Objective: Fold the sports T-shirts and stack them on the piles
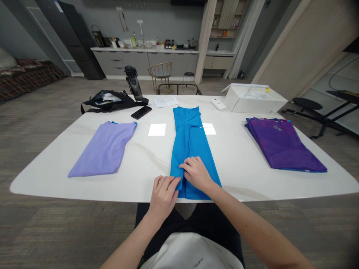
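Note:
A bright blue shirt (200, 160), folded into a long narrow strip, lies lengthwise on the white table in front of me. A small white mark shows at its right edge, and one layer is folded over its left side. My left hand (164, 192) grips the near left corner of that layer between thumb and fingers. Just above and to the right, my right hand (196, 172) pinches the same layer along its inner edge, its wrist resting across the cloth. The fingertips partly cover the fabric they hold.
A folded lavender shirt (103, 149) lies left; folded purple garments (283, 144) lie right. Toward the far edge are a black bag (112, 101), a bottle (134, 84), a phone (141, 112), paper (165, 101), a small white device (218, 104) and a white box (252, 99).

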{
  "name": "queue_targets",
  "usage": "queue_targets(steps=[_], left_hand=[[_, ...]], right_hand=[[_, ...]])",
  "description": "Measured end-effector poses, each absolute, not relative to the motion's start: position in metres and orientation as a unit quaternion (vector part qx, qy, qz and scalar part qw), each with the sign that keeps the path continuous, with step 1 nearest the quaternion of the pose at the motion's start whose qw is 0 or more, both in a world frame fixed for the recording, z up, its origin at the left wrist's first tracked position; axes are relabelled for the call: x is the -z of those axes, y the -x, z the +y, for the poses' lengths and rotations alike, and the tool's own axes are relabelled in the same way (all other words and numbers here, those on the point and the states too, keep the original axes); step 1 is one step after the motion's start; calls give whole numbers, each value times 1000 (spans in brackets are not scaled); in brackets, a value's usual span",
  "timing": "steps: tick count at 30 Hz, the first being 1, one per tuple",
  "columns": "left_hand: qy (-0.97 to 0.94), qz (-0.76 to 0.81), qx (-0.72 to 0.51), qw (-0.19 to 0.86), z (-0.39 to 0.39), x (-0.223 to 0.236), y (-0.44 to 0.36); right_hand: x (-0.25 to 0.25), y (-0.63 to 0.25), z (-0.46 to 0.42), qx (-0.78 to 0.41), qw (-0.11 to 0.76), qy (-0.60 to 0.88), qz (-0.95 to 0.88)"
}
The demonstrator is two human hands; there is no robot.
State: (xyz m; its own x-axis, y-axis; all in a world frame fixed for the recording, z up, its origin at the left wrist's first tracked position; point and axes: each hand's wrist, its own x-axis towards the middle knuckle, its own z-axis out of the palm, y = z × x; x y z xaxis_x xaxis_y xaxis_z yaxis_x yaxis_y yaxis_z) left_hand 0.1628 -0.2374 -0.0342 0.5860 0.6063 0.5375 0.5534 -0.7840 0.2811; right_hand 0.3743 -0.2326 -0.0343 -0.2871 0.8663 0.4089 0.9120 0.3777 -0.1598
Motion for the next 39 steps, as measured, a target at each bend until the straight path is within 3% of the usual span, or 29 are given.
queue_targets(steps=[4,10,18,22,26,34,39], left_hand=[[-884,389,-253,52,-240,45,-163],[-877,299,-371,63,-253,37,-157],[-905,366,-207,62,-263,54,-169],[-896,346,-263,88,-265,61,-166],[-890,317,-317,83,-268,55,-163],[-923,342,-171,53,-272,53,-166],[-925,313,-211,47,-274,55,-159]], right_hand=[[41,-383,-244,48,223,570,-789],[27,-402,-264,45,260,571,-777],[44,-410,-296,35,186,575,-796],[44,-408,-306,28,177,550,-815],[37,-411,-314,-2,243,562,-790],[47,-405,-330,-4,209,576,-790],[45,-400,-345,-11,219,587,-779]])
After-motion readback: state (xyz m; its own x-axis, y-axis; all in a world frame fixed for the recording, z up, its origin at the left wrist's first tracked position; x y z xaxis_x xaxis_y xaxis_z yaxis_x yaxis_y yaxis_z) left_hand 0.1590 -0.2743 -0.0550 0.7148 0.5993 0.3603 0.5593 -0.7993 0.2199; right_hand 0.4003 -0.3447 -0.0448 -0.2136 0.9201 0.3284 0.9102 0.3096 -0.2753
